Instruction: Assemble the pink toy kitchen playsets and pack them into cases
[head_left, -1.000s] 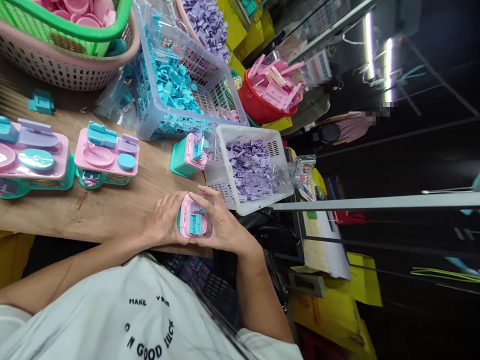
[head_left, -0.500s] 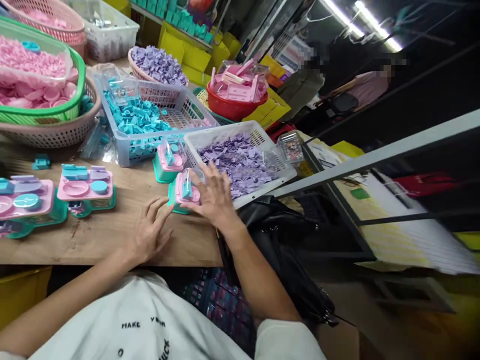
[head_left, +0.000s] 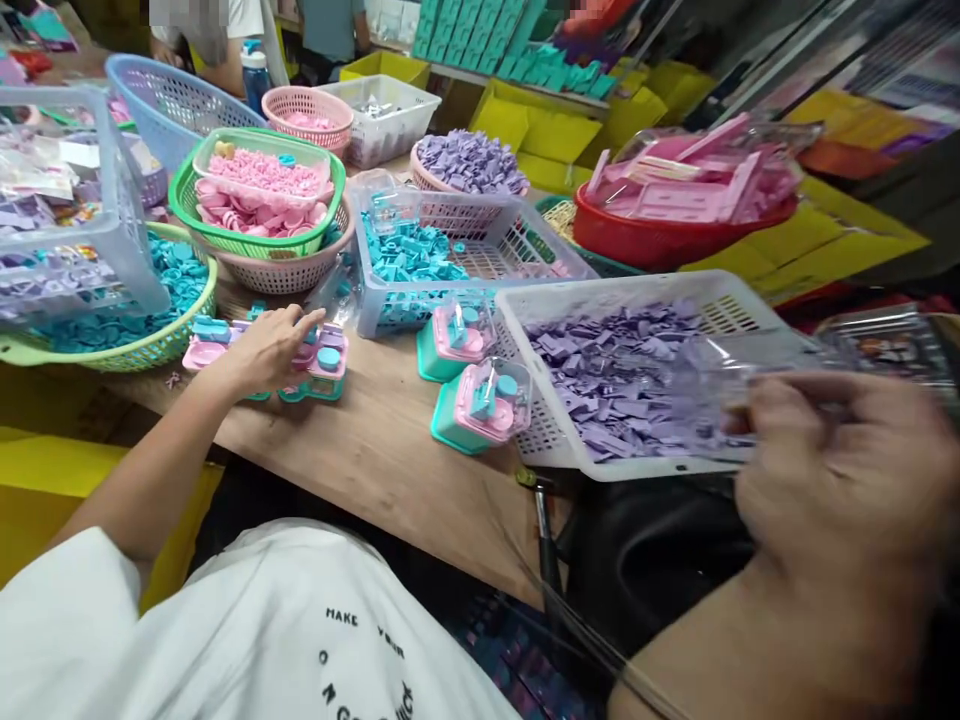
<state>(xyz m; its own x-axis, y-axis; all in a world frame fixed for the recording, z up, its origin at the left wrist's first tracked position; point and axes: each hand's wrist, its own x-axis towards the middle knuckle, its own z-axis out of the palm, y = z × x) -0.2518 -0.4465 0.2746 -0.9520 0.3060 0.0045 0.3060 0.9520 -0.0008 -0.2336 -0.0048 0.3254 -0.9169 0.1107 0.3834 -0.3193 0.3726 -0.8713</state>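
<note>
My left hand reaches over two pink-and-teal toy kitchen sets, its fingers stretched out and partly covering them. The right-hand toy kitchen set has a round blue piece and a purple piece on its pink top. My right hand, blurred, is closed on a clear plastic cover above the white basket of purple parts. Two toy sets with clear covers stand beside that basket: a front covered set and a rear covered set.
A clear basket of blue parts stands behind the toys. Further left are a green basket of pink parts and a lime basket of teal parts. A hammer lies at the table edge. People stand at the back.
My view has swung left. My left hand has moved left onto the toy kitchen sets. My right hand has left the front covered set and holds clear plastic over the purple parts.
</note>
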